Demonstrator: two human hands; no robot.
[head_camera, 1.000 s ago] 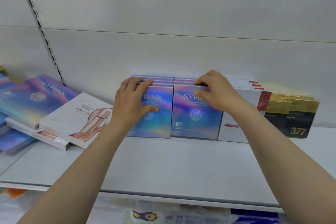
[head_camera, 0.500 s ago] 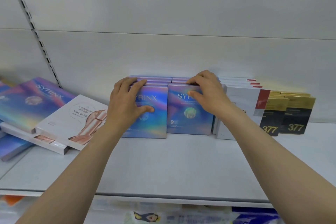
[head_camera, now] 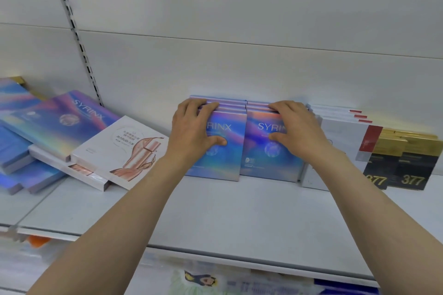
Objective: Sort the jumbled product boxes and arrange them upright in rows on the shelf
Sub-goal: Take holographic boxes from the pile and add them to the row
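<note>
Head view, left hand (head_camera: pixel 191 130) grasping left SYRINX row (head_camera: pixel 223 151), right hand (head_camera: pixel 293 127) grasping right SYRINX row (head_camera: pixel 266 158), upright on shelf (head_camera: pixel 215 218)

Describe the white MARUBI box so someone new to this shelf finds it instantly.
Start at the shelf and go left of the upright SYRINX rows. There, topping the jumbled pile, the white MARUBI box lies tilted; it alone shows a rose-gold bottle among iridescent blue boxes.

Glossy holographic SYRINX boxes (head_camera: pixel 227 151) on a matt white shelf (head_camera: pixel 227 218).
</note>
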